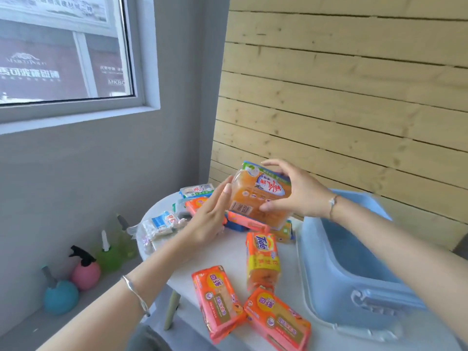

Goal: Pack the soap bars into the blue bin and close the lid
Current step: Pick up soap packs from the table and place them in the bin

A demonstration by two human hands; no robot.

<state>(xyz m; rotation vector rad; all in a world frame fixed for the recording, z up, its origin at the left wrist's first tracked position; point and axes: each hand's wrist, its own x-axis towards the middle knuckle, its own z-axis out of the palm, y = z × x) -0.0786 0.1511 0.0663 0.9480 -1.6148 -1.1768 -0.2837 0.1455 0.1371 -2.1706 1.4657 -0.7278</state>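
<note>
My right hand (301,193) grips an orange soap pack (258,196) and holds it up above the round white table (228,254). My left hand (210,216) is flat, fingers together, touching the pack's left end. The open blue bin (354,264) stands on the table's right side, its inside looking empty. On the table lie an orange Tide soap pack (262,259), two pink-orange soap packs (217,302) (277,323) near the front, and several more packs (197,191) at the back, partly hidden by my hands.
A white-wrapped pack (162,222) lies at the table's left edge. Spray bottles in pink (84,271), teal (59,293) and green (109,254) stand on the floor by the grey wall. A wooden plank wall (342,97) runs behind the bin.
</note>
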